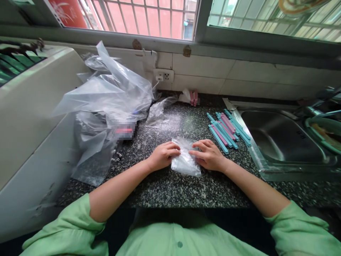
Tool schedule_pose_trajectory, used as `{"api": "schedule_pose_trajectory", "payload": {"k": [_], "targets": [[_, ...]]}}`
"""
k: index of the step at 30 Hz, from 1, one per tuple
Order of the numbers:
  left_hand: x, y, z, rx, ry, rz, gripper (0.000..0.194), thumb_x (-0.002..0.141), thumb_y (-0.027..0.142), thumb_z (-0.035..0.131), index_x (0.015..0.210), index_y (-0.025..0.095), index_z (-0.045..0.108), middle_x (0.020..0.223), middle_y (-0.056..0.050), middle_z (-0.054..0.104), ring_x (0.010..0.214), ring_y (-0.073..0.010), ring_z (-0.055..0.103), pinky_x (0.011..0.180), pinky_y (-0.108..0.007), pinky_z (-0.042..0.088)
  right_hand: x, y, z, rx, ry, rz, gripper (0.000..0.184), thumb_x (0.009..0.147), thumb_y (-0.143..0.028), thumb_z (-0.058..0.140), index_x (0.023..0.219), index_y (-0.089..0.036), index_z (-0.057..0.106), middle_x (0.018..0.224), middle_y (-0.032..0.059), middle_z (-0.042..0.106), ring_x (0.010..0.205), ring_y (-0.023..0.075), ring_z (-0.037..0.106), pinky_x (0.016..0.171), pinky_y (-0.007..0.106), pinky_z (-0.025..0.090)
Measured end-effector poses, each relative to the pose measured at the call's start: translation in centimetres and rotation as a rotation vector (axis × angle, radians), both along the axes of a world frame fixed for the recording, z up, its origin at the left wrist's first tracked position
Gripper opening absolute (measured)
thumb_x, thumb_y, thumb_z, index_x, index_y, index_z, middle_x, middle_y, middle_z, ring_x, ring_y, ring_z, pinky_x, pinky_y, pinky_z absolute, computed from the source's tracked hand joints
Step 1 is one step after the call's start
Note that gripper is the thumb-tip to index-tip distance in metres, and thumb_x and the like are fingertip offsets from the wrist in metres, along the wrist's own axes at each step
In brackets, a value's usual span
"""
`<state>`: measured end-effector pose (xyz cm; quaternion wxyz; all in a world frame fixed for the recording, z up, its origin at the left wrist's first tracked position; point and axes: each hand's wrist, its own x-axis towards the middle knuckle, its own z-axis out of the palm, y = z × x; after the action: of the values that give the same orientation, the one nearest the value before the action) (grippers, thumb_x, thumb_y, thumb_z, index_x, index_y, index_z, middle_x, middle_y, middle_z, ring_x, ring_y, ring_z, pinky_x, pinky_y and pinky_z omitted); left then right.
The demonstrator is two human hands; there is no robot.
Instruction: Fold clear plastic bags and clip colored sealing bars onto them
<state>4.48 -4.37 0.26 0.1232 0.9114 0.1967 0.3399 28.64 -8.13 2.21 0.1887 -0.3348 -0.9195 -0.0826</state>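
Observation:
A small clear plastic bag [185,161] lies flat on the speckled granite counter [186,188] in front of me. My left hand [163,155] rests on its left edge with fingers curled and pinching the plastic. My right hand [208,155] presses on its right edge, fingers bent onto the bag. Just right of my right hand lies a bundle of blue and pink plastic sticks [226,129].
A heap of large clear plastic bags [106,103] fills the counter's left side beside a white appliance [29,117]. A steel sink [282,138] is set in at the right. A wall socket [163,75] and two pink sticks [194,97] sit at the back.

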Motion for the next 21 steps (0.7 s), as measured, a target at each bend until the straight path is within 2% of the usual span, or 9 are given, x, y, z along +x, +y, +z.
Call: {"api": "schedule_pose_trajectory", "payload": {"k": [5, 10, 13, 17, 21], "targets": [[-0.2, -0.3, 0.1, -0.028, 0.06, 0.09, 0.029, 0.072, 0.01, 0.056, 0.1, 0.014, 0.059, 0.101, -0.011, 0.065, 0.092, -0.0201, 0.058, 0.08, -0.036, 0.049, 0.0, -0.2, -0.3, -0.063, 0.021, -0.026, 0.021, 0.077, -0.021, 0.054, 0.094, -0.022, 0.066, 0.098, 0.0066, 0.059, 0.093, 0.021, 0.046, 0.084, 0.037, 0.036], [-0.2, 0.0, 0.1, -0.069, 0.203, 0.158, 0.026, 0.069, 0.017, 0.061, 0.095, 0.015, 0.06, 0.115, -0.014, 0.059, 0.106, -0.0264, 0.054, 0.086, -0.043, 0.046, 0.0, -0.5, 0.0, -0.083, 0.063, -0.024, 0.022, 0.074, -0.019, 0.055, 0.094, -0.02, 0.064, 0.097, 0.0079, 0.061, 0.091, 0.0223, 0.049, 0.082, 0.039, 0.039], [-0.2, 0.0, 0.1, -0.034, 0.223, 0.157, 0.029, 0.07, 0.014, 0.059, 0.099, 0.016, 0.06, 0.117, -0.013, 0.058, 0.107, -0.0253, 0.053, 0.087, -0.041, 0.045, -0.4, -0.3, 0.8, -0.076, 0.235, -0.101, 0.024, 0.074, -0.014, 0.052, 0.094, -0.02, 0.062, 0.092, 0.0076, 0.062, 0.085, 0.0208, 0.052, 0.077, 0.037, 0.042], [-0.1, -0.1, 0.1, 0.106, 0.237, 0.107, 0.03, 0.074, 0.012, 0.055, 0.102, 0.02, 0.062, 0.115, -0.01, 0.06, 0.103, -0.0229, 0.055, 0.084, -0.039, 0.045, -1.4, 2.0, 1.9, -0.213, 0.498, -0.23, 0.013, 0.079, -0.018, 0.052, 0.085, -0.019, 0.063, 0.08, 0.0056, 0.062, 0.078, 0.0178, 0.055, 0.072, 0.033, 0.044], [-0.2, -0.1, 0.2, 0.231, 0.268, 0.021, 0.021, 0.079, 0.014, 0.051, 0.093, 0.021, 0.066, 0.109, -0.007, 0.065, 0.097, -0.0214, 0.057, 0.079, -0.035, 0.047, -2.5, 6.3, 1.9, -0.436, 0.359, -0.205, 0.017, 0.074, -0.008, 0.053, 0.081, -0.016, 0.067, 0.076, 0.0048, 0.063, 0.072, 0.015, 0.055, 0.072, 0.031, 0.044]]}}
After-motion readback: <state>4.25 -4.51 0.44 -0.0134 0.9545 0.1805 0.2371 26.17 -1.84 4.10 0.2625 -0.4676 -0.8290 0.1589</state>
